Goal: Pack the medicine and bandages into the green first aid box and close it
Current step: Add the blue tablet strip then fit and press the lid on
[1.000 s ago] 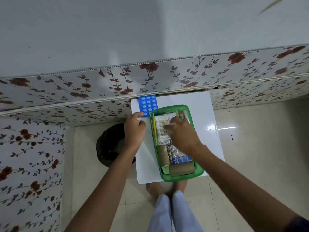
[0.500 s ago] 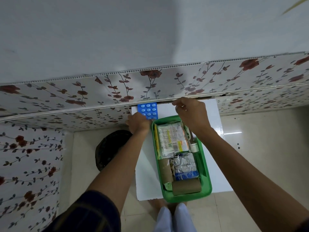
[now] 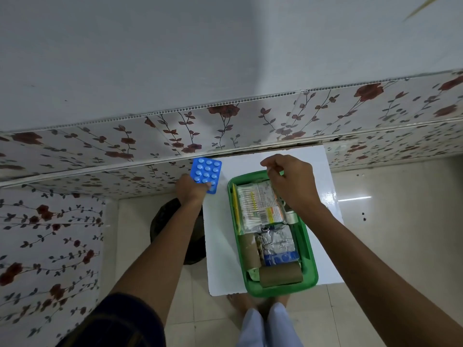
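Gripping: left hand (image 3: pixel 191 190) pinches the near corner of the blue blister pack (image 3: pixel 206 175), its far end tipped up toward the flowered wall panel (image 3: pixel 225 126).
Blister pack: just left of the box, over the table's far left corner, white pills face up.
Below the left forearm: a dark bin (image 3: pixel 175 231) on the floor beside the table.
Table (image 3: pixel 218 246): white, bare between the two hands.
Green first aid box (image 3: pixel 309 269): lid off, resting on the table under the right hand and running back toward the person.
Inside the box: cotton swab packet (image 3: pixel 258 209) at the far end, silver foil strips (image 3: pixel 274 240) behind it, brown bandage rolls (image 3: pixel 280 274) nearest the person.
Right hand (image 3: pixel 290 182): hovering above the box's far rim, fingers curled, thumb and forefinger nipped together; whether anything sits between them, I cannot tell.
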`<state>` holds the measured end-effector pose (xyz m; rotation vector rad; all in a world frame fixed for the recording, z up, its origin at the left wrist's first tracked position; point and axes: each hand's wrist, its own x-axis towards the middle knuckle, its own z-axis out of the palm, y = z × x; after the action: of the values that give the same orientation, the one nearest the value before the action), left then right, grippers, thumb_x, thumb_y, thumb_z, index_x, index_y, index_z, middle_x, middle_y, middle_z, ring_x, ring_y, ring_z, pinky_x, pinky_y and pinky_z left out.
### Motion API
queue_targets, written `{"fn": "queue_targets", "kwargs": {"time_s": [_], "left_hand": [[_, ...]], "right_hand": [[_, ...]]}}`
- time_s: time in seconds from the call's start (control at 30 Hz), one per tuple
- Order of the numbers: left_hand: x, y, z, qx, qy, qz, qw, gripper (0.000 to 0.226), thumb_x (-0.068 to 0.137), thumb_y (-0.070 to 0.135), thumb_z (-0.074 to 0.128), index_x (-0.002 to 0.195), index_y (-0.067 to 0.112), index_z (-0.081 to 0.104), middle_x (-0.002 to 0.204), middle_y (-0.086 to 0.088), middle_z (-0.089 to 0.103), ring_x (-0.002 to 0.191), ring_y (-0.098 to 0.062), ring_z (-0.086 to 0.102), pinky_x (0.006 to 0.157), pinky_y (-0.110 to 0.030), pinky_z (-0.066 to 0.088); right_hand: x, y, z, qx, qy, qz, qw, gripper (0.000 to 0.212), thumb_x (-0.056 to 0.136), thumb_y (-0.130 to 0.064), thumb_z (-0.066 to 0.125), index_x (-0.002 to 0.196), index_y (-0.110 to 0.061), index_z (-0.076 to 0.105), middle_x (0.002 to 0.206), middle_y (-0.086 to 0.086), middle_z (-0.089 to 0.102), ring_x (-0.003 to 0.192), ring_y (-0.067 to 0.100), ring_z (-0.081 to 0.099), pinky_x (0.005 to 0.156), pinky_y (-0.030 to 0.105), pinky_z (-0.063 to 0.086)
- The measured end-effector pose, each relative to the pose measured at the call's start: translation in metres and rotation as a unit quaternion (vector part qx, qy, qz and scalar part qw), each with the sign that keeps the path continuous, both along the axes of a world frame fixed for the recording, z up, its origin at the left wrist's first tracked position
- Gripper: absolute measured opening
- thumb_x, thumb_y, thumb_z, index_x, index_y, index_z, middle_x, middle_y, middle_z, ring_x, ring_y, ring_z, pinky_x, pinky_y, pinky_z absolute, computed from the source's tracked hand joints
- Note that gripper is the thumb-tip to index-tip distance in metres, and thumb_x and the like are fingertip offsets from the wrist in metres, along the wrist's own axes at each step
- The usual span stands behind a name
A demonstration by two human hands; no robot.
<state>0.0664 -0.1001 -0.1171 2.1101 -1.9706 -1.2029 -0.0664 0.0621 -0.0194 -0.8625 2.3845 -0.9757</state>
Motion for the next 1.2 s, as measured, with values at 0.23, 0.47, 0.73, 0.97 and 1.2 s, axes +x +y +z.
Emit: {"fn": "queue_targets", "kwargs": {"time_s": [0.23, 0.47, 0.73, 0.97, 1.2], "left_hand": [[0.038, 0.035, 0.074, -0.174, 0.207, 0.016, 0.963, 0.017, 0.081, 0.014, 0.060, 0.097, 0.009, 0.064, 0.085, -0.002, 0.063, 0.069, -0.008, 0.054, 0.059, -0.008, 0.041], [0.044, 0.113, 0.121, -0.006, 0.282, -0.270, 0.921, 0.027, 0.080, 0.026, 0.064, 0.106, 0.034, 0.061, 0.096, 0.002, 0.067, 0.082, -0.015, 0.066, 0.070, -0.022, 0.052], [0.055, 0.127, 0.085, -0.079, 0.199, -0.107, 0.971, 0.032, 0.088, 0.012, 0.056, 0.120, 0.012, 0.055, 0.119, -0.006, 0.050, 0.100, -0.015, 0.051, 0.075, -0.016, 0.042], [0.055, 0.130, 0.070, 0.080, 0.103, -0.200, 0.971, 0.043, 0.084, 0.025, 0.062, 0.124, 0.015, 0.051, 0.128, -0.011, 0.053, 0.109, -0.023, 0.056, 0.085, -0.032, 0.046], [0.049, 0.139, 0.073, 0.103, 0.036, -0.247, 0.963, 0.043, 0.086, 0.023, 0.057, 0.127, 0.019, 0.042, 0.116, -0.011, 0.064, 0.101, -0.031, 0.062, 0.080, -0.041, 0.055]], "right_hand": [[0.012, 0.028, 0.026, -0.032, -0.052, -0.015, 0.998, 0.025, 0.088, -0.010, 0.054, 0.109, -0.014, 0.065, 0.098, 0.003, 0.069, 0.075, 0.011, 0.059, 0.076, 0.040, 0.057], [0.037, 0.069, 0.039, 0.022, -0.099, 0.092, 0.991, 0.041, 0.081, -0.028, 0.067, 0.119, -0.022, 0.053, 0.093, -0.009, 0.059, 0.078, 0.008, 0.060, 0.063, 0.001, 0.041], [0.073, 0.097, 0.006, 0.171, -0.050, 0.016, 0.984, 0.050, 0.084, -0.022, 0.062, 0.128, -0.012, 0.043, 0.112, 0.014, 0.064, 0.099, 0.031, 0.058, 0.076, 0.032, 0.045], [0.081, 0.104, -0.005, 0.192, 0.144, 0.084, 0.967, 0.042, 0.076, -0.006, 0.061, 0.117, -0.011, 0.059, 0.118, 0.016, 0.060, 0.103, 0.034, 0.052, 0.081, 0.041, 0.048], [0.093, 0.095, -0.016, 0.301, 0.156, 0.166, 0.926, 0.038, 0.085, -0.013, 0.043, 0.122, -0.011, 0.050, 0.128, 0.010, 0.053, 0.106, 0.030, 0.049, 0.084, 0.036, 0.036]]}}
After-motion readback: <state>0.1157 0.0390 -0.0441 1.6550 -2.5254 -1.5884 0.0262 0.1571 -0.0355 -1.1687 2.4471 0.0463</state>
